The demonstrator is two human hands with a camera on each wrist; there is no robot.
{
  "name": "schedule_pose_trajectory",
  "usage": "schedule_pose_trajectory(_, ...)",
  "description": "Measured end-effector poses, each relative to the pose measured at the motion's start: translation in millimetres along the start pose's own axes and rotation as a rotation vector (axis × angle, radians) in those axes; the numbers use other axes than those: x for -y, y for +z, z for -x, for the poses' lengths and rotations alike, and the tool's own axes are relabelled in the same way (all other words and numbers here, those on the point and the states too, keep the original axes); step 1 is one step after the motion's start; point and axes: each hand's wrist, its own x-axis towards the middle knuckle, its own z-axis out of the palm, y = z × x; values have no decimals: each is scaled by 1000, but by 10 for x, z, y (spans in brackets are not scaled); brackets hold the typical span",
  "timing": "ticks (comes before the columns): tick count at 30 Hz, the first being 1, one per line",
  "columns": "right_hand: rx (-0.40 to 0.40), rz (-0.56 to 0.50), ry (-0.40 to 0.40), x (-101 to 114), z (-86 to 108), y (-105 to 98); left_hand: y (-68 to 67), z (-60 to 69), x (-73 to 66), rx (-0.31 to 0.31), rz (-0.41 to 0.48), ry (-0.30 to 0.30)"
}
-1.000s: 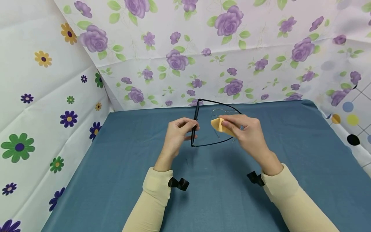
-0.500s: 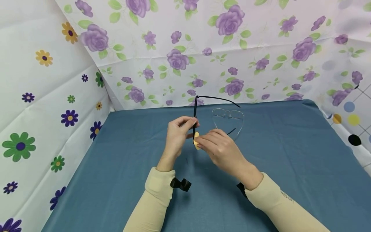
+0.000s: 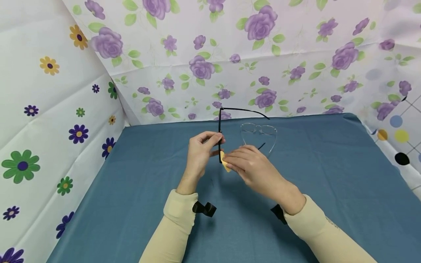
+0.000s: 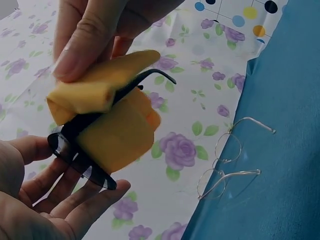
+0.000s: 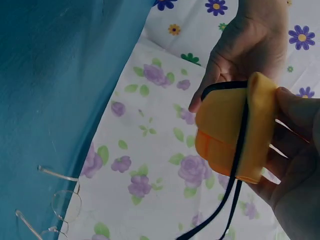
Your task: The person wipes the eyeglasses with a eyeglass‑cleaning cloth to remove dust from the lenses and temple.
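Note:
Black-framed glasses (image 3: 220, 122) are held up on edge above the table, one temple pointing right. My left hand (image 3: 198, 157) pinches the frame near its middle. Folded over the near lens is a yellow cloth (image 3: 225, 163), pinched by my right hand (image 3: 258, 168). From the left wrist, the cloth (image 4: 117, 140) covers both sides of that lens, while the other lens (image 4: 80, 160) is bare beside the left fingers. In the right wrist view the cloth (image 5: 262, 125) wraps the rim, and the temples (image 5: 217, 212) hang below. My right hand partly hides the near temple.
Thin wire-rimmed glasses (image 3: 258, 129) rest with temples unfolded on the blue tablecloth (image 3: 148, 175), behind my right hand. A flowered sheet (image 3: 184, 87) rises at the table's back edge, and another flowered sheet (image 3: 79, 153) hangs along the left.
My right hand has moved left and brought the cloth onto the near lens of the black glasses. Over the last half second, both hands have shifted only slightly.

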Motion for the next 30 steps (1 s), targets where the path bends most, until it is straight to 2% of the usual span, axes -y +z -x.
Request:
schedule_pose_trajectory(3, 29, 31, 18, 24, -9, -5, 2, -2, 8, -9, -15, -1)
schedule_pose_trajectory(9, 37, 64, 59, 43, -13, 14, 7, -9, 19, -41, -44, -1)
schedule_pose_trajectory(13, 46, 115, 45, 24, -5, 28, 17, -8, 14, -34, -36, 2)
schedule_pose_trajectory(18, 48, 101, 23, 4, 5, 74, 29, -7, 2, -17, -4, 17)
schedule_pose_trajectory(26, -67, 190, -37, 6, 12, 212, 45, 0, 15, 0, 15, 1)
schedule_pose_trajectory(30, -98, 230, -67, 1, 12, 247, 28, 0, 16, 20, 5, -17)
